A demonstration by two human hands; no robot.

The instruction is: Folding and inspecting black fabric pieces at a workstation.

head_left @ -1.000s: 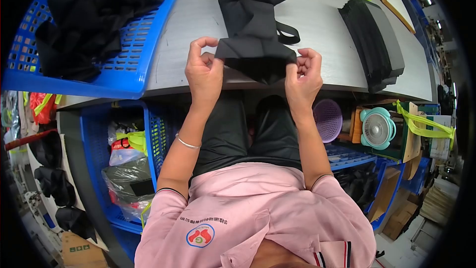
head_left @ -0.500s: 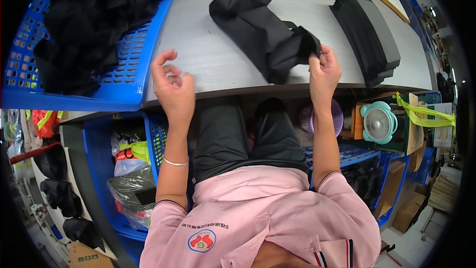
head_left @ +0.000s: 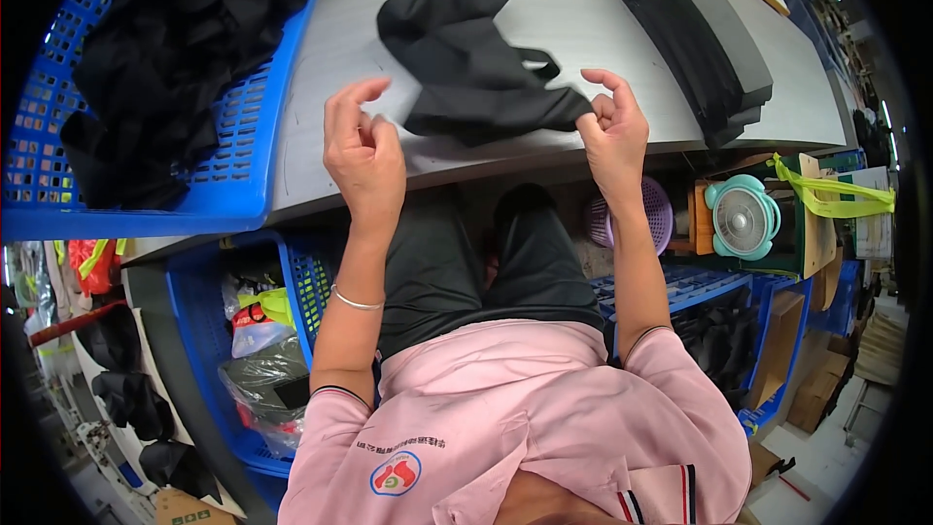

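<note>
A crumpled black cloth piece (head_left: 466, 58) lies on the grey table (head_left: 583, 10) in front of me. My right hand (head_left: 610, 126) pinches the cloth's near right corner at the table's front edge. My left hand (head_left: 362, 146) hovers just left of the cloth, fingers curled and apart, and I cannot tell whether a fingertip touches the cloth's edge. A neat stack of flat black pieces (head_left: 700, 39) lies to the right on the table.
A blue plastic basket (head_left: 233, 146) heaped with black cloth stands at the left. Under the table are a blue crate (head_left: 301, 282) with bags, a purple basket (head_left: 657, 216), a small teal fan (head_left: 742, 218) and cardboard boxes (head_left: 826, 233) with yellow-green strapping.
Both hands held the cloth's near edge a second ago. The left hand let go and swung left, then came back beside the cloth. The right hand dragged the cloth rightward.
</note>
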